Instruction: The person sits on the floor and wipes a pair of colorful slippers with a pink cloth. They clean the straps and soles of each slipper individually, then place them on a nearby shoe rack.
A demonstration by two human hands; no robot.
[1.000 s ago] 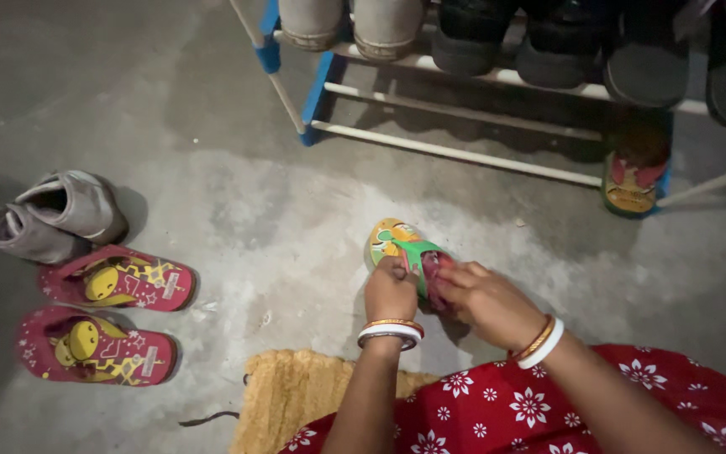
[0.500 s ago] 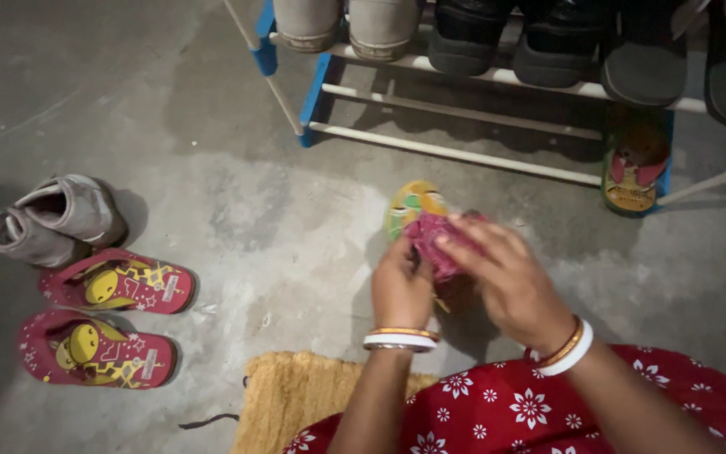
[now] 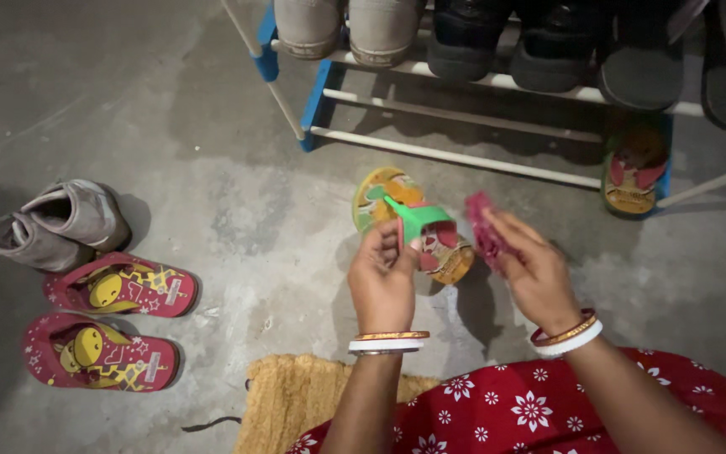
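Note:
My left hand [image 3: 382, 277] grips a small yellow flip-flop [image 3: 388, 202] by its green strap, holding it tilted just above the concrete floor. To the right of the flip-flop, my right hand [image 3: 535, 269] is closed on a crumpled dark pink cloth [image 3: 482, 225], a little apart from the sole. Both wrists wear bangles. A matching small flip-flop [image 3: 632, 181] leans at the foot of the shoe rack [image 3: 455, 156] on the right.
A blue and white shoe rack at the top holds several shoes. On the left floor lie two red flip-flops [image 3: 115, 286] with yellow faces and a pair of grey shoes [image 3: 60, 220]. A tan doormat [image 3: 296, 395] lies by my red flowered garment [image 3: 531, 412].
The cloth was pressed on the flip-flop; now my right hand has pulled it off to the right. My left hand has lifted and turned the flip-flop, showing its strap and sole.

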